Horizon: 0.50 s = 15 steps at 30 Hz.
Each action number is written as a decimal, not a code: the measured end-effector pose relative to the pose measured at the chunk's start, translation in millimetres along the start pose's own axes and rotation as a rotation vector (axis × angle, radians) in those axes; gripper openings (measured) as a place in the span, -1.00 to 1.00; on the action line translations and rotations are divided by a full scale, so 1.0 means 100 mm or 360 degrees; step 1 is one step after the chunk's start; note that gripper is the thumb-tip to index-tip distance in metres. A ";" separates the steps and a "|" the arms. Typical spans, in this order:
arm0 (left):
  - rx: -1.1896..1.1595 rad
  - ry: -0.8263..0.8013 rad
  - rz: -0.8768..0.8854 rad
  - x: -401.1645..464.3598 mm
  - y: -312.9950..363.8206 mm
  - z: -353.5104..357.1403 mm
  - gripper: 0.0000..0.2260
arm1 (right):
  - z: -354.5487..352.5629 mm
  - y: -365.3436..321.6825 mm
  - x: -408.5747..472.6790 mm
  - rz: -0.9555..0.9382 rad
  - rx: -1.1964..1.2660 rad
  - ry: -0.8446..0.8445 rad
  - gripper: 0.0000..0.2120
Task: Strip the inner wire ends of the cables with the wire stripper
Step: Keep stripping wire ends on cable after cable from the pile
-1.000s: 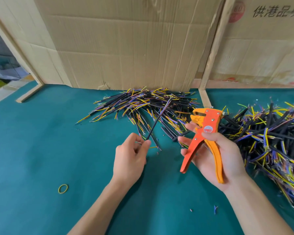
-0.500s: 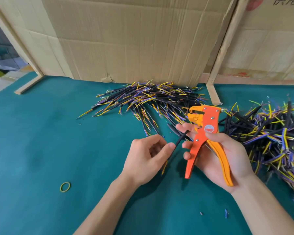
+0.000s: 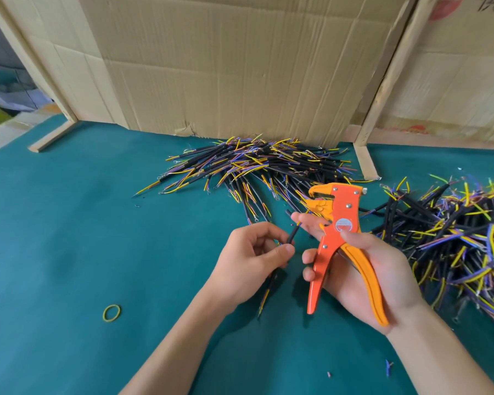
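Observation:
My left hand (image 3: pixel 251 260) pinches one short black cable (image 3: pixel 378 237) between thumb and fingers; its upper end, with coloured inner wires showing, points up toward my right fingertips, and its lower end hangs below the hand. My right hand (image 3: pixel 365 269) grips the orange wire stripper (image 3: pixel 340 240) by its handles, jaws up and turned left, a little above the cable's tip. A pile of black cables with yellow and purple wire ends (image 3: pixel 263 169) lies behind the hands. A second, larger pile (image 3: pixel 454 240) lies at the right.
Everything sits on a teal mat (image 3: pixel 83 238). Cardboard sheets (image 3: pixel 226 67) and wooden posts (image 3: pixel 382 89) wall off the back. A yellow rubber band (image 3: pixel 111 313) lies at the front left. Small insulation scraps (image 3: pixel 388 367) lie at the front right.
My left hand drew the single cable out of the rear pile and brought it rightward, close to the stripper. The right hand kept hold of the stripper.

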<state>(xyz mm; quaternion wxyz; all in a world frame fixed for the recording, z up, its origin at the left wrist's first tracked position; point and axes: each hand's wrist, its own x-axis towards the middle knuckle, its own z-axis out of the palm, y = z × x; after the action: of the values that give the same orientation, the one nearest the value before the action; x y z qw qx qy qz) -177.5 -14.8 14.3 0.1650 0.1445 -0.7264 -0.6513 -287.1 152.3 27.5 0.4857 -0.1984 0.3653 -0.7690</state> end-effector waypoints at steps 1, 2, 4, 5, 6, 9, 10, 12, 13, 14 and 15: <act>-0.0006 0.0008 -0.0003 0.01 0.00 -0.01 -0.82 | -0.01 -0.01 0.00 -0.0020 0.0002 0.0032 -0.48; -0.0007 0.0009 0.0002 0.01 0.01 -0.01 -0.82 | -0.02 -0.02 0.00 -0.0043 0.0003 0.0067 -0.49; -0.0007 -0.0006 0.0026 0.01 0.01 -0.01 -0.82 | -0.04 -0.04 -0.01 -0.0080 0.0010 0.0116 -0.50; -0.0009 -0.0019 0.0034 0.01 0.02 -0.01 -0.81 | -0.05 -0.05 -0.01 -0.0095 0.0008 0.0119 -0.49; -0.0009 -0.0037 0.0032 0.00 0.02 -0.01 -0.78 | -0.05 -0.06 -0.02 -0.0107 0.0002 0.0112 -0.49; -0.0016 -0.0129 0.0002 -0.01 0.04 -0.03 -0.72 | -0.04 -0.06 -0.03 -0.0115 -0.0002 0.0077 -0.48; -0.0011 -0.0156 -0.0003 -0.01 0.04 -0.04 -0.73 | -0.04 -0.06 -0.03 -0.0109 -0.0003 0.0064 -0.48; -0.0001 -0.0167 0.0020 -0.01 0.05 -0.04 -0.81 | -0.02 -0.05 -0.02 -0.0085 -0.0021 0.0017 -0.48; -0.0001 -0.0146 0.0041 -0.01 0.05 -0.03 -0.86 | -0.01 -0.04 -0.02 -0.0066 -0.0034 -0.0017 -0.48; -0.0003 -0.0108 0.0063 -0.01 0.05 -0.02 -0.89 | 0.00 -0.04 -0.02 -0.0043 -0.0047 -0.0049 -0.48; -0.0010 -0.0065 0.0077 0.00 0.04 -0.02 -0.88 | 0.01 -0.02 -0.01 -0.0016 -0.0054 -0.0073 -0.49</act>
<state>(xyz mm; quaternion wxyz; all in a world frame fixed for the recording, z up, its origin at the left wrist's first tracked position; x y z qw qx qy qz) -176.6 -15.8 18.3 0.1663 0.1130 -0.7309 -0.6522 -287.5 153.8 29.7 0.4868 -0.2260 0.3659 -0.7603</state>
